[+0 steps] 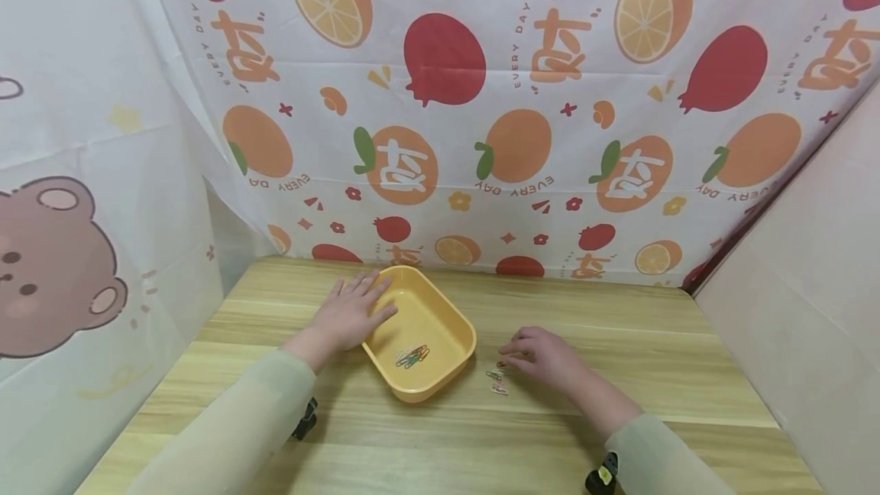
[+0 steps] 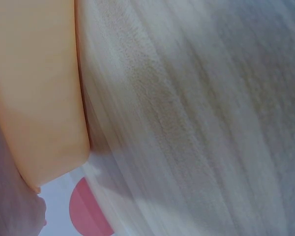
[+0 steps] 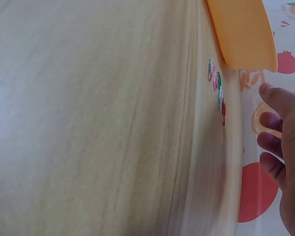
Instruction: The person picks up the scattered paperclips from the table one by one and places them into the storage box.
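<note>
A yellow plastic bin (image 1: 443,319) sits on the table. My left hand (image 1: 349,315) rests across its left rim with the fingers spread; the left wrist view shows the bin's outer wall (image 2: 39,93) and a sliver of the hand (image 2: 12,201). Inside the bin lies a small heap of coloured paper clips (image 1: 414,357). Several more paper clips (image 3: 215,81), pink, green, white and red, lie on the wood right of the bin. Just beside these hovers my right hand (image 1: 550,359), its fingers loosely bent, with nothing visible between thumb and fingers in the right wrist view.
The light wood table (image 1: 385,453) ends at the back against a fruit-print cloth (image 1: 454,151). White cloth walls stand at the left (image 1: 165,250) and right (image 1: 797,289).
</note>
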`<control>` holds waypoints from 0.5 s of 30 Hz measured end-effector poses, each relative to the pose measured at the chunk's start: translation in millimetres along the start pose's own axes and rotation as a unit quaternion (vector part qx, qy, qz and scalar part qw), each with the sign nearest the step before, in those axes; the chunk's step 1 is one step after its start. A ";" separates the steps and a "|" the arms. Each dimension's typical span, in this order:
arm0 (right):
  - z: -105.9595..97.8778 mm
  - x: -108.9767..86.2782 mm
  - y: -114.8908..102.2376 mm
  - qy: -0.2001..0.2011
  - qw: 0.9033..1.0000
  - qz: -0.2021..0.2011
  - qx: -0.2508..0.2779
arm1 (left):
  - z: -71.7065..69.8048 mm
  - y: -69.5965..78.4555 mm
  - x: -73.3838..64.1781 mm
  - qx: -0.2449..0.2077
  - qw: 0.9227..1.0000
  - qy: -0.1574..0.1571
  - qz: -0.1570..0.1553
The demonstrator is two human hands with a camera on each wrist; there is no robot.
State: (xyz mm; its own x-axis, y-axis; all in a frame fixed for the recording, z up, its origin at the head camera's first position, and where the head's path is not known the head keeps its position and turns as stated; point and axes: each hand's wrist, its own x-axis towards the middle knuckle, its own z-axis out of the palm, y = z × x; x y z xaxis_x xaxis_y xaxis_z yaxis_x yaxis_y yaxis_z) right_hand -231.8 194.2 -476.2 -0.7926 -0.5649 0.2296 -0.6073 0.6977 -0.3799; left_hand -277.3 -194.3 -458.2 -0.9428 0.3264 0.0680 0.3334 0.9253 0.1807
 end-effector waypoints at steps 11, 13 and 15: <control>4.4 -2.6 9.9 -0.041 0.999 0.015 -0.007 | -0.3 0.1 0.1 -0.010 1.000 0.001 -0.003; 5.2 -2.9 11.3 -0.052 0.998 0.019 -0.010 | -0.4 -0.1 0.1 -0.012 1.000 0.003 -0.001; 6.0 -3.2 12.7 -0.059 0.998 0.019 -0.011 | 0.0 -0.4 0.3 -0.010 1.000 0.004 -0.001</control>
State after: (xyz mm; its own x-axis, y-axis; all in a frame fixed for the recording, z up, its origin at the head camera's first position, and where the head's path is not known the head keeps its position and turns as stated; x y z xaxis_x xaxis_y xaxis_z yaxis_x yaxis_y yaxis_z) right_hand -236.7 202.2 -487.2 -0.8038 -0.5853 0.1069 -0.5791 0.7284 -0.3662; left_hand -277.7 -194.6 -458.3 -0.9433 0.3235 0.0750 0.3320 0.9216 0.2009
